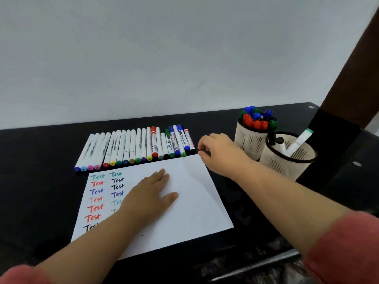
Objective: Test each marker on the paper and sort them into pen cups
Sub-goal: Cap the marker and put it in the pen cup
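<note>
White paper (190, 201) lies mid-frame under the flat, open left hand (150, 193); the right hand (215, 152), fingers curled and apparently empty, reaches the marker row (135, 148); next, likely pinch the end marker; pen cups (270, 144) wait right.

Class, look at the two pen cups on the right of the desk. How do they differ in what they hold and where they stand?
The far cup is packed with upright markers, their red, blue and green caps showing; the near cup holds only a few, leaning. The far cup stands closer to the wall, the near cup closer to the person. Both are cream, slotted and round.
</note>
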`<state>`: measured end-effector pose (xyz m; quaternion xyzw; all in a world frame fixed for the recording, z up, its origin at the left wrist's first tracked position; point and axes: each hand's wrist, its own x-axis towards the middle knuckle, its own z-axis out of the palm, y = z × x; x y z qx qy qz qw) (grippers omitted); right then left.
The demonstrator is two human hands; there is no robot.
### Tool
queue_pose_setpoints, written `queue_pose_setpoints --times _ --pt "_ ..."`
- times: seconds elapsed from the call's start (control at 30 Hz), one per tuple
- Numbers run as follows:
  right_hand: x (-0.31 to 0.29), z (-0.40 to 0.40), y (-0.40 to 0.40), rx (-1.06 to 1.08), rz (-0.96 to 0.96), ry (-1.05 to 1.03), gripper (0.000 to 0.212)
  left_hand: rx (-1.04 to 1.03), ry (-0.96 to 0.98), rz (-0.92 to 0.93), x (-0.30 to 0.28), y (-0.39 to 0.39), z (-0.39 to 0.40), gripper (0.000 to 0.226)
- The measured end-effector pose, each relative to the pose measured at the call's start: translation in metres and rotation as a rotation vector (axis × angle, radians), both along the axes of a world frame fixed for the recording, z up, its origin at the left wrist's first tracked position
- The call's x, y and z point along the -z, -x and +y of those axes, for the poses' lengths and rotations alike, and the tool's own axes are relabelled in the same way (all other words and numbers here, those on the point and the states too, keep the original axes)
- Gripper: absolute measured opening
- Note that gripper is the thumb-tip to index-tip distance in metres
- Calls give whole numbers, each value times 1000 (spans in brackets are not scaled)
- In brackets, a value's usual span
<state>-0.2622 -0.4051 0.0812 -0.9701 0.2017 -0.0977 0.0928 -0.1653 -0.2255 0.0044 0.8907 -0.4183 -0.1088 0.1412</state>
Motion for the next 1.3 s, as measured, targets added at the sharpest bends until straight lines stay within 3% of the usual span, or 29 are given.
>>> queue_pose_setpoints --times 0.17,0.3,0.4,0.57,0.83,1.0,1.2,1.3 --pt "22 -18 -47 110 0 -228 25 12 73 -15 4 -3 1 68" --pt "33 -28 -76 219 57 -385 42 37 93 -27 6 -5 1 68" --pt "40 -32 -91 277 154 -393 47 50 98 -27 8 -6 2 68" --pt "45 -37 -96 332 181 -303 30 70 95 -43 12 -9 2 74" --pt "35 -27 -70 508 -293 -522 22 68 108 10 7 -7 4 67" --pt "23 9 -26 511 -535 -660 24 -99 240 75 -10 0 8 66" --pt "13 53 14 458 -557 -813 24 -265 385 189 -31 30 33 66" --pt "13 70 20 487 -500 -918 26 -289 406 312 -32 43 53 45"
